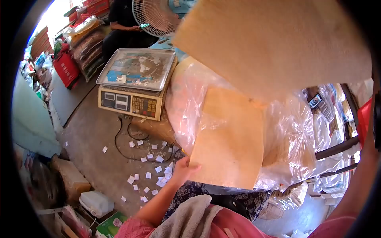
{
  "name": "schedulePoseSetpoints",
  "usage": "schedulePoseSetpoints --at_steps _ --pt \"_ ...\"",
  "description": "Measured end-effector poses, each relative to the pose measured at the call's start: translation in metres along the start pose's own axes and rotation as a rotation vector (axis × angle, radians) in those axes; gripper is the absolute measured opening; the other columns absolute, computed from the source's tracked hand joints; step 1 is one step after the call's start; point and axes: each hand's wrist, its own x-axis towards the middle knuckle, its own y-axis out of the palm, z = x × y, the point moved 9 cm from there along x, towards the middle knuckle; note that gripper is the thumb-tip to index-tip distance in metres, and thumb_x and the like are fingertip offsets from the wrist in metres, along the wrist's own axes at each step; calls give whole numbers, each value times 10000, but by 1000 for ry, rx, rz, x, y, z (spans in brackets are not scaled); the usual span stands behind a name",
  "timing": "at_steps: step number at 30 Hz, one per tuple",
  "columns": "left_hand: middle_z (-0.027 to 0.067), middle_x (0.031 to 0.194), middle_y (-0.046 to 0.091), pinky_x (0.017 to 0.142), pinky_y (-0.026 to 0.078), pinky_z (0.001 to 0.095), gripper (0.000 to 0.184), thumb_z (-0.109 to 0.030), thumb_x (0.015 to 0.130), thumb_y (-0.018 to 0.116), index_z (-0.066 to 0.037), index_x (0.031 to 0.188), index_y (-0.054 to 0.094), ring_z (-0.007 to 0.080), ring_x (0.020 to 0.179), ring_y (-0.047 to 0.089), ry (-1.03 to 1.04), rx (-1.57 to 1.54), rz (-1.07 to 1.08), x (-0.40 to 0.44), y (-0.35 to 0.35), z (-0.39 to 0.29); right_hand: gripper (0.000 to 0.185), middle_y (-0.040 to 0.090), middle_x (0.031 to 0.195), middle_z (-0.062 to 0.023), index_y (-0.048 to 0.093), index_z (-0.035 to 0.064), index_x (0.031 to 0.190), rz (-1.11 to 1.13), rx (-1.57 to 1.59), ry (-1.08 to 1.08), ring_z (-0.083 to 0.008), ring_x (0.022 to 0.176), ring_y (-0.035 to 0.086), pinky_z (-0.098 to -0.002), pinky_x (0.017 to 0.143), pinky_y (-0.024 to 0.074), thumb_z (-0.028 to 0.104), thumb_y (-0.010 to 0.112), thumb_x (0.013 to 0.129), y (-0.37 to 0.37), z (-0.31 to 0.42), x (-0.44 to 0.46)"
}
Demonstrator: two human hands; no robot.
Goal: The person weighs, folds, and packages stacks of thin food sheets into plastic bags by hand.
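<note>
My left hand (185,170) pinches the lower left edge of a tan sheet (232,146), thumb on top. That sheet lies over a clear plastic bag (291,139) in front of my lap. A second, larger tan sheet (278,43) is raised close to the camera at upper right and hides what lies behind it. My right forearm (359,182) runs up along the right edge, but the right hand itself does not show.
A weighing scale (129,104) with a worn metal tray stands left of the bag. Small white pieces (148,175) litter the floor. Behind are a fan (152,18), a seated person (119,29) and stacked sacks (85,49). A white plastic container (96,204) sits at lower left.
</note>
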Motion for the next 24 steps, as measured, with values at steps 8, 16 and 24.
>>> schedulePoseSetpoints --at_steps 8,16,24 --pt "38 889 627 721 466 244 264 -35 760 672 24 999 577 101 797 578 16 -27 35 -1 4 -6 349 622 927 -43 572 -9 1065 3 3 19 -108 787 579 -282 692 480 111 635 743 24 -4 50" --pt "31 839 618 669 450 237 290 -129 751 707 17 978 600 89 754 551 27 114 -25 5 -7 5 276 622 939 -46 582 11 1045 -177 534 0 -151 850 577 -328 773 471 123 576 793 160 -4 60" --pt "12 893 600 699 440 212 326 -115 765 711 14 1032 574 74 791 547 -30 90 31 8 -7 18 434 587 1157 -68 580 126 1136 -44 296 -296 -267 1134 510 -463 975 351 -29 509 737 442 58 -45"
